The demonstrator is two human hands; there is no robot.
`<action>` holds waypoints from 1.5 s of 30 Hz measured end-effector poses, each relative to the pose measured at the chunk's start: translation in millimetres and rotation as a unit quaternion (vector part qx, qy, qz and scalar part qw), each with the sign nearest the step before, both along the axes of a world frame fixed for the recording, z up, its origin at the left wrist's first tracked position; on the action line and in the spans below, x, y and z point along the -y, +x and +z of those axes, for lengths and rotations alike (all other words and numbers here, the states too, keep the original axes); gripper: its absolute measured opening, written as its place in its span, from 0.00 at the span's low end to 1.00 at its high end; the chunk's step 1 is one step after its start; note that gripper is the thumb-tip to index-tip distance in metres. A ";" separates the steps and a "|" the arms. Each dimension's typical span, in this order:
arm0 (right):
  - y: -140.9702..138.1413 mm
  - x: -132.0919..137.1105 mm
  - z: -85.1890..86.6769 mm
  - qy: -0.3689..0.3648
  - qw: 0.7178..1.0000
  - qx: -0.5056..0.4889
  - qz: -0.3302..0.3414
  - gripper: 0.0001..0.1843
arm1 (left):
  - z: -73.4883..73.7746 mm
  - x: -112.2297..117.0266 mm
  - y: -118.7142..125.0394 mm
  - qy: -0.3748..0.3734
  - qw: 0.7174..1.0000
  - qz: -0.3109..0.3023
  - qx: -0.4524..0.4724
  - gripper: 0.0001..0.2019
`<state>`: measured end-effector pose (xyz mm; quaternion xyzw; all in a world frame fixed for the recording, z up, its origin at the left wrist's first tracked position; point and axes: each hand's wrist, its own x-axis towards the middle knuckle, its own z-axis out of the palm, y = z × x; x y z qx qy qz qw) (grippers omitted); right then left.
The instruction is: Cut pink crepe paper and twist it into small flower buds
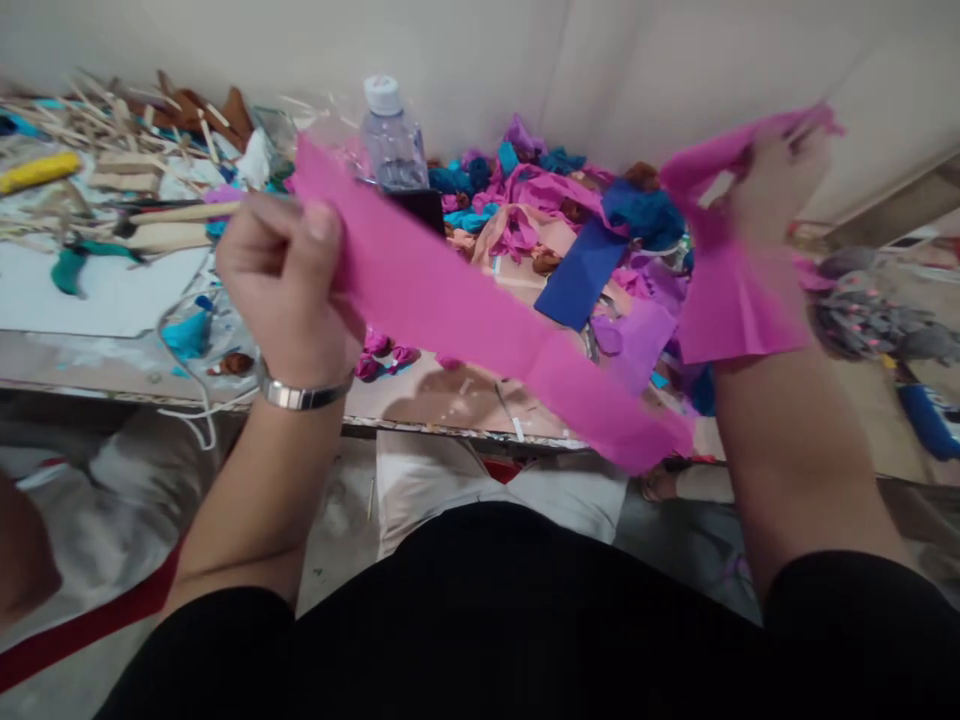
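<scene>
A long strip of pink crepe paper (457,315) stretches across in front of me, above a low table (442,405). My left hand (281,285), with a metal watch band at the wrist, is closed on the strip's left end. Higher up at the right, my right hand (776,175) is closed on a gathered, pleated bunch of the same pink paper (739,305), which hangs down over my forearm. The strip sags between the two hands.
The table holds a pile of pink, blue, purple and tan paper scraps (570,230), a clear plastic bottle (390,135), wooden sticks (112,130), a yellow item (37,172) and a white sheet (97,290). A grey bundle (862,310) lies at right. Wall behind.
</scene>
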<state>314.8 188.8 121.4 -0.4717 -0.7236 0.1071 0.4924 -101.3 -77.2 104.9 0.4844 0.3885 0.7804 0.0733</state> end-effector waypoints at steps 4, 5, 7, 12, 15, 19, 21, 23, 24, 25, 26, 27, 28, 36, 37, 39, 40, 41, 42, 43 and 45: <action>-55.4 25.3 -41.0 -0.027 0.981 0.140 -0.130 0.09 | -39.0 42.6 -21.3 -0.055 0.983 0.115 -0.132 0.20; -72.9 33.7 -49.1 -0.029 0.980 0.166 -0.105 0.14 | -48.2 50.5 -23.8 -0.081 0.974 0.134 -0.163 0.18; -107.9 51.5 -61.7 -0.037 0.978 0.199 -0.058 0.20 | -63.3 61.3 -27.6 -0.156 0.951 0.147 -0.224 0.14; -173.0 93.5 -84.2 -0.099 0.937 0.329 0.060 0.21 | -77.9 65.9 -37.0 -0.278 0.870 0.141 -0.382 0.04; -190.2 109.4 -95.7 -0.135 0.916 0.372 0.061 0.21 | -75.7 61.4 -38.0 -0.344 0.827 0.078 -0.437 0.14; -198.2 120.1 -99.4 -0.148 0.908 0.387 0.069 0.23 | -71.1 49.1 -31.9 -0.418 0.721 0.010 -0.553 0.26; -202.4 124.7 -95.8 -0.130 0.910 0.389 0.055 0.24 | -70.4 41.6 -28.0 -0.429 0.672 -0.012 -0.604 0.30; -209.9 129.8 -92.0 -0.103 0.918 0.379 0.049 0.26 | -70.8 35.7 -24.8 -0.440 0.636 -0.012 -0.634 0.31; -215.1 132.2 -91.1 -0.094 0.923 0.369 0.060 0.27 | -71.3 33.8 -23.4 -0.446 0.623 -0.007 -0.642 0.31; -221.1 134.2 -91.3 -0.090 0.926 0.357 0.086 0.27 | -71.6 32.8 -22.2 -0.451 0.614 -0.001 -0.648 0.31; -227.8 135.9 -92.7 -0.086 0.927 0.344 0.122 0.27 | -71.8 32.8 -21.1 -0.455 0.608 0.007 -0.651 0.30; -234.6 136.9 -95.1 -0.087 0.926 0.332 0.160 0.26 | -71.6 33.6 -20.1 -0.458 0.604 0.015 -0.652 0.29; -241.3 137.3 -98.3 -0.092 0.924 0.318 0.190 0.27 | -71.0 35.0 -19.3 -0.462 0.603 0.022 -0.650 0.29; -267.7 135.6 -116.6 -0.139 0.927 0.275 0.215 0.27 | -61.6 50.4 -18.9 -0.449 0.649 0.037 -0.613 0.24; -268.4 136.4 -117.0 -0.144 0.929 0.274 0.205 0.27 | -62.6 51.0 -19.5 -0.435 0.665 0.030 -0.606 0.25; -269.4 138.5 -117.4 -0.151 0.932 0.273 0.186 0.27 | -66.2 51.4 -20.5 -0.402 0.708 0.006 -0.581 0.26; -270.0 139.5 -117.6 -0.155 0.933 0.273 0.178 0.26 | -68.1 51.5 -20.8 -0.383 0.734 -0.013 -0.561 0.26; -270.5 140.4 -117.9 -0.159 0.933 0.273 0.171 0.26 | -69.5 51.5 -21.0 -0.362 0.763 -0.035 -0.535 0.26; -271.1 141.1 -118.3 -0.162 0.934 0.273 0.165 0.25 | -70.2 51.6 -21.0 -0.343 0.790 -0.062 -0.505 0.26; -271.6 141.5 -118.7 -0.165 0.934 0.274 0.160 0.24 | -70.0 51.9 -21.0 -0.326 0.814 -0.092 -0.472 0.26; -272.4 141.9 -119.4 -0.169 0.934 0.274 0.157 0.24 | -67.4 53.1 -21.0 -0.302 0.849 -0.161 -0.402 0.26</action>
